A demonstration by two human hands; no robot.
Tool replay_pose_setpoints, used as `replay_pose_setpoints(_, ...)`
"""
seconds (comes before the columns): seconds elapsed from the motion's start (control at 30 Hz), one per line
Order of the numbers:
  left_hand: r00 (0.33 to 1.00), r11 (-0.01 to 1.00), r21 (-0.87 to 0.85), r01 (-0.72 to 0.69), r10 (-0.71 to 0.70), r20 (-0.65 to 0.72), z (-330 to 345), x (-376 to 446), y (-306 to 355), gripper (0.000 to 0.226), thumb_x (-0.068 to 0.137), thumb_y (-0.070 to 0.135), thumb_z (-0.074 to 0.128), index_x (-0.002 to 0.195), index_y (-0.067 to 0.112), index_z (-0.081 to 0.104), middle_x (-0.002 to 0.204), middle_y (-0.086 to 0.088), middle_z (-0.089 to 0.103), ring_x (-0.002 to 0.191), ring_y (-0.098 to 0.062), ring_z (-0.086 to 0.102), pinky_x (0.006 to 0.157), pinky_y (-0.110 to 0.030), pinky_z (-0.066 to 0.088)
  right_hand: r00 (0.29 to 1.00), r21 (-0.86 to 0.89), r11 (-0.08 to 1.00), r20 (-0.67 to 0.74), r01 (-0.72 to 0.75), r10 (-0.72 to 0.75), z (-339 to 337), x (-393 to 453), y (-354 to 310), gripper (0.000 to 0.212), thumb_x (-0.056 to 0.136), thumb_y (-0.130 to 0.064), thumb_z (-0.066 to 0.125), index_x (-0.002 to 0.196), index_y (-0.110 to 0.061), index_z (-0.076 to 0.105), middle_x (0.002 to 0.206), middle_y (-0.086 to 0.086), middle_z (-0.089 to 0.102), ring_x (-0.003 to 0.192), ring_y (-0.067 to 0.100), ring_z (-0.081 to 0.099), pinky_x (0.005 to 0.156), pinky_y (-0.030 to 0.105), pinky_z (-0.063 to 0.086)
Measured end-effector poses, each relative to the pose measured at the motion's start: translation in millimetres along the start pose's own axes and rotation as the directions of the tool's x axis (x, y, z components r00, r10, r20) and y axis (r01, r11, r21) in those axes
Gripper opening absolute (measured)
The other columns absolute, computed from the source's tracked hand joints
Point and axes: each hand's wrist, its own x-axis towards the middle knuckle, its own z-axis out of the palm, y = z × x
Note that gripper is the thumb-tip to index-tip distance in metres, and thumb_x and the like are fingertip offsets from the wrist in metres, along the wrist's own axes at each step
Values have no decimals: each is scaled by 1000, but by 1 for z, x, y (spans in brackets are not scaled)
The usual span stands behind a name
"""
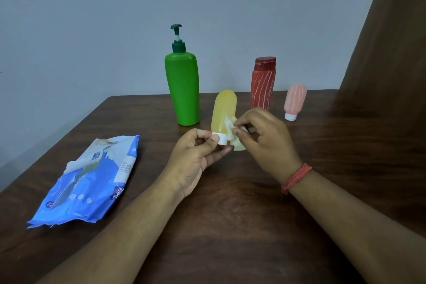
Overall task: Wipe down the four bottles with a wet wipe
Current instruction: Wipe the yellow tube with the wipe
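My left hand (pixel 196 157) pinches the white cap of a small yellow bottle (pixel 224 110), held cap-down above the table. My right hand (pixel 265 138) grips a crumpled white wet wipe (pixel 230 125) and presses it against the bottle's lower right side. Behind them a tall green pump bottle (pixel 184 90) stands upright. A red striped bottle (pixel 262 83) stands to its right, partly hidden by my right hand. A small pink bottle (pixel 294 101) stands cap-down at the far right.
A blue wet-wipe pack (pixel 90 182) lies on the left of the dark wooden table (pixel 230 214), its flap lifted. A grey wall rises behind the table. A brown curtain (pixel 391 53) hangs at the right.
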Motion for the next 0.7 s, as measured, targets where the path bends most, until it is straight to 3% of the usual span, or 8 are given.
replay_pose_setpoints(0.13,1000,1000,9,1,-1,11,0,1,-1,3,96,-3,56,98,-1,55,90,-16,64,75,-15,73,81,-37,63,996,20,999,83,30,-31,4,-4,-4,6,88,-7,72,90,-10,67,90,-1,60,81,8,56,69,23,48)
replay_pose_setpoints(0.3,998,999,29,29,-30,51,1,0,-4,5,101,1,49,103,1,54,79,-3,72,80,-15,69,94,-45,58,996,-8,1000,91,25,-25,4,-2,-5,6,89,-7,72,90,-11,68,90,-4,60,82,2,52,72,9,40)
replay_pose_setpoints(0.5,994,991,118,69,-79,81,3,0,-6,15,102,0,47,105,6,60,105,-14,66,94,-20,67,95,-45,56,987,-25,997,144,75,-70,6,-3,-9,5,89,-8,71,93,-11,70,93,-2,62,86,8,57,75,18,45)
replay_pose_setpoints(0.7,985,992,58,114,-120,121,1,2,-5,28,105,16,45,117,-4,60,97,-14,66,87,-20,64,94,-45,58,994,-109,991,93,71,-61,2,-1,-6,4,91,-8,69,95,-10,70,93,-1,62,85,10,57,73,27,49)
